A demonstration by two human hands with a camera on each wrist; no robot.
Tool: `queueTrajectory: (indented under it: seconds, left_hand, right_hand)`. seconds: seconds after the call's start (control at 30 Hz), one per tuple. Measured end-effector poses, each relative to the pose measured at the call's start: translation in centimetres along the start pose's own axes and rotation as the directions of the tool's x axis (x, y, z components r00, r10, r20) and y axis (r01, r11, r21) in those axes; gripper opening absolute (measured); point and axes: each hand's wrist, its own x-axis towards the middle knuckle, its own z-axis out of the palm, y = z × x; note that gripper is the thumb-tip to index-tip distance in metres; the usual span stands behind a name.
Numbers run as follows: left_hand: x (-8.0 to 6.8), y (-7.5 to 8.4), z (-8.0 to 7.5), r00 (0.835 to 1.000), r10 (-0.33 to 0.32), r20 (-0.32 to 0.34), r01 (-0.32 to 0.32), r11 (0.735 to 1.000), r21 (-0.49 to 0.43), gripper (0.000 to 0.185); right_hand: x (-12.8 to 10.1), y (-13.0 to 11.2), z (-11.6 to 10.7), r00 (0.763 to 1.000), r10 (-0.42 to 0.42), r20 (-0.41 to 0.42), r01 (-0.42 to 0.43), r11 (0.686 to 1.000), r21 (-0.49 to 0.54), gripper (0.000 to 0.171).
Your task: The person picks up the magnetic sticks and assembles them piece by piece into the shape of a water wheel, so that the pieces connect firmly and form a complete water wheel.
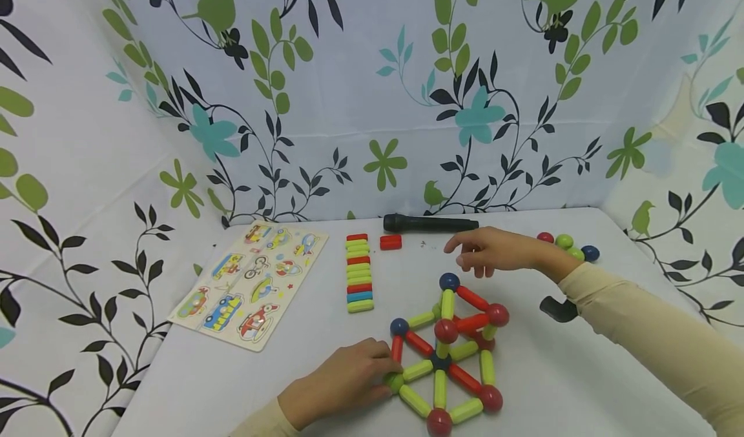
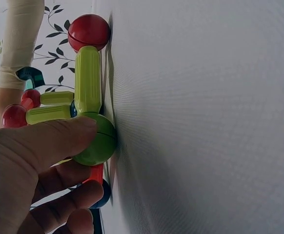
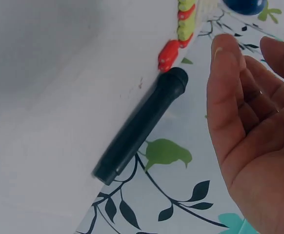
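Observation:
A structure of magnetic rods and balls stands on the white table, lime and red rods (image 1: 465, 379) spreading from a dark ball (image 1: 440, 359) in its middle. Part of it rises higher, topped by a blue ball (image 1: 449, 281). My left hand (image 1: 349, 376) pinches the green ball (image 2: 103, 139) at its near left corner, thumb on the side facing the left wrist camera. Above the far side of the structure, my right hand (image 1: 494, 250) hovers with loosely bent fingers and nothing in them. From the right wrist view, its thumb and forefinger (image 3: 225, 83) stand apart.
Left of the structure lies a column of red, lime and blue rods (image 1: 359, 275), with red rods (image 1: 391, 242) beside it. A black cylinder (image 1: 430, 224) lies at the back. Loose balls (image 1: 564, 241), a black curved piece (image 1: 559, 309) and a picture board (image 1: 250, 285) are around.

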Motion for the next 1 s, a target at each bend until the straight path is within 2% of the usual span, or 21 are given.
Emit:
queueTrajectory:
  seconds: [0.1, 0.2, 0.33, 0.43, 0.63, 0.8, 0.9, 1.0]
  left_hand:
    - [0.0, -0.1, 0.0, 1.0, 0.001, -0.001, -0.001, 1.0, -0.007, 0.035]
    - [-0.1, -0.2, 0.0, 1.0, 0.009, 0.0, -0.009, 1.0, -0.01, 0.035]
    - [-0.1, -0.4, 0.2, 1.0, 0.017, 0.009, -0.016, 1.0, -0.017, 0.035]
    - [-0.1, -0.3, 0.2, 1.0, 0.011, 0.021, -0.01, 1.0, -0.021, 0.035]
    - [-0.1, -0.3, 0.5, 1.0, 0.015, 0.016, -0.015, 1.0, -0.012, 0.034]
    - [-0.2, -0.3, 0.4, 0.999, 0.033, -0.005, -0.033, 0.999, 0.007, 0.034]
    - [-0.2, -0.4, 0.2, 1.0, 0.028, -0.004, -0.028, 1.0, 0.009, 0.034]
    - [-0.3, -0.5, 0.1, 1.0, 0.021, -0.001, -0.021, 1.0, 0.005, 0.034]
  right_hand:
    - [2.0, 0.4, -0.1, 0.999, -0.022, -0.046, 0.018, 0.996, -0.092, 0.029]
    - [4.8, 0.9, 0.3, 0.996, -0.057, -0.061, 0.04, 0.968, -0.247, 0.029]
    - [8.9, 1.0, 1.1, 0.996, -0.085, 0.022, 0.085, 0.89, -0.448, 0.037]
    - [11.3, 0.6, 1.9, 0.991, -0.076, 0.112, 0.124, 0.835, -0.535, 0.047]
    - [14.3, 0.2, 3.3, 0.981, -0.055, 0.185, 0.162, 0.757, -0.632, 0.058]
    - [15.2, 0.3, 3.7, 0.986, -0.058, 0.157, 0.149, 0.734, -0.662, 0.056]
    - [15.4, 0.3, 3.7, 0.99, -0.062, 0.13, 0.134, 0.724, -0.676, 0.046]
    - [15.5, 0.5, 3.7, 0.992, -0.04, 0.122, 0.113, 0.72, -0.685, 0.028]
